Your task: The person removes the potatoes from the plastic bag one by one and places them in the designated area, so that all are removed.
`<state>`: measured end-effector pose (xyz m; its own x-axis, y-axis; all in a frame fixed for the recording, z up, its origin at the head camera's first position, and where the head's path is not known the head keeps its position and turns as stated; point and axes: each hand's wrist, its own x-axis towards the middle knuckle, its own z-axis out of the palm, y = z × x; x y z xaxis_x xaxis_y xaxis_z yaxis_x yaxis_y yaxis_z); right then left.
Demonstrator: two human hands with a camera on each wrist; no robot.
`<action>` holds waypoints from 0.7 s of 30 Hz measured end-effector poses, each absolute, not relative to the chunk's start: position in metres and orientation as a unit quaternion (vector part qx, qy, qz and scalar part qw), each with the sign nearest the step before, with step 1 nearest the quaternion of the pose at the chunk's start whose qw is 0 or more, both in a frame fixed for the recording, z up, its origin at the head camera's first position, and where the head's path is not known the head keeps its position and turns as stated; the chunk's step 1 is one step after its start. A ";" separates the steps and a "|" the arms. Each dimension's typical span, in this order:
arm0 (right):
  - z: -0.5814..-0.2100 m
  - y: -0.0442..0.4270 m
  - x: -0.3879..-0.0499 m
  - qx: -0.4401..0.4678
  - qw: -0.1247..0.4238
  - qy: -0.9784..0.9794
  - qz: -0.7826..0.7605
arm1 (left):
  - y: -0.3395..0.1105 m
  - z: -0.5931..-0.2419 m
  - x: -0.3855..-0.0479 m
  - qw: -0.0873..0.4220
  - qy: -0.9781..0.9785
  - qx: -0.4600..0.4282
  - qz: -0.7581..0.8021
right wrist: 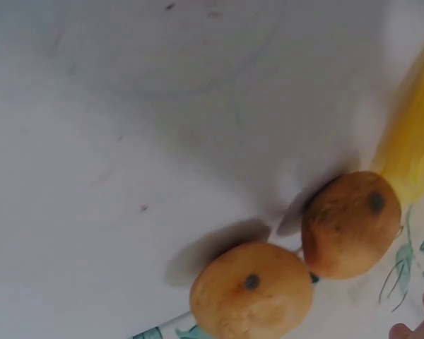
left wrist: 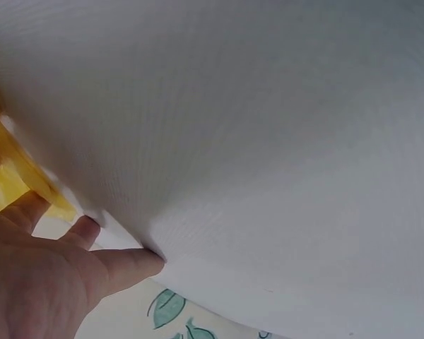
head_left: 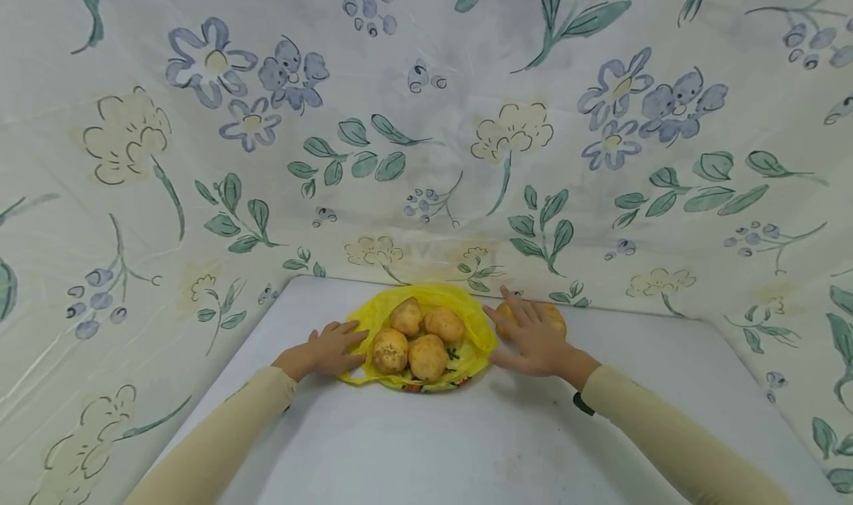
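While I watch from afar, the left hand (head_left: 331, 348) touches the bag (head_left: 365, 314) with fingers spread; it lies open on the table (head_left: 420, 446) around four potatoes (head_left: 428, 358). I see the right hand (head_left: 535, 342) splayed near the bag's right edge; I cannot tell if they touch. Two more potatoes (right wrist: 254, 296) lie beyond.
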<state>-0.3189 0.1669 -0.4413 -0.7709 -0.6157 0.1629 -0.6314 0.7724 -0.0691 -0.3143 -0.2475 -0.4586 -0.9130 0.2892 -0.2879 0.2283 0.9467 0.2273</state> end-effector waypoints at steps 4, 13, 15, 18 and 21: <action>-0.444 0.155 -0.315 0.355 0.060 -0.931 0.059 | -0.248 -0.460 -0.314 0.159 0.974 0.132 0.091; -0.448 0.127 -0.310 0.384 0.035 -0.921 0.052 | -0.247 -0.458 -0.312 0.157 0.974 0.136 0.094; -0.449 0.122 -0.310 0.389 0.035 -0.920 0.043 | -0.247 -0.457 -0.312 0.158 0.973 0.139 0.097; -0.452 0.115 -0.310 0.398 0.036 -0.916 0.039 | -0.247 -0.457 -0.312 0.160 0.972 0.140 0.099; -0.454 0.109 -0.310 0.409 0.039 -0.911 0.040 | -0.247 -0.457 -0.311 0.162 0.972 0.140 0.098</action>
